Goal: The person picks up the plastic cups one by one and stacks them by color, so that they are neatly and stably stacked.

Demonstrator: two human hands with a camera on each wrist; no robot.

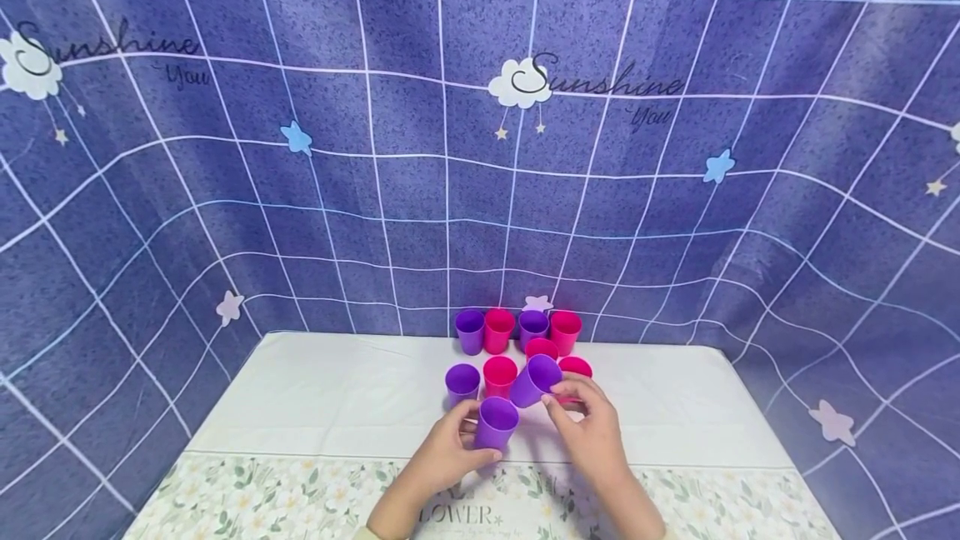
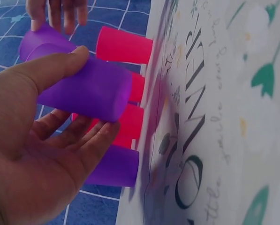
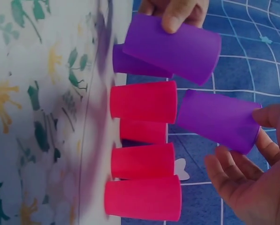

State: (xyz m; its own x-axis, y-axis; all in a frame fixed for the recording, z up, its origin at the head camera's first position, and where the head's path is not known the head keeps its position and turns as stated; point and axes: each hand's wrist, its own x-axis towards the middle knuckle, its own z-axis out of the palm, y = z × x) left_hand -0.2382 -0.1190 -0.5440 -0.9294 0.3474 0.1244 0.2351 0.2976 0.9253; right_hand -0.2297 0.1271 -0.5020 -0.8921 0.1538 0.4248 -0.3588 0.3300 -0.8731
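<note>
My left hand (image 1: 447, 448) grips a purple cup (image 1: 496, 427) by its side, mouth up, thumb on the near face. In the left wrist view this cup (image 2: 90, 86) is off the table. My right hand (image 1: 594, 427) pinches a second purple cup (image 1: 536, 382) near the rim, between thumb and fingers. That cup (image 3: 219, 119) tilts and is also held in the air. The two cups are close together, the right one slightly farther back. Behind them a purple cup (image 1: 462, 383) and a pink cup (image 1: 499, 377) stand upright on the white table.
More upright pink (image 1: 566, 332) and purple (image 1: 470, 332) cups form a back row near the table's far edge. Another pink cup (image 1: 576, 367) is partly behind my right hand. A floral cloth (image 1: 285, 494) covers the near part of the table. A blue gridded curtain (image 1: 480, 190) surrounds it.
</note>
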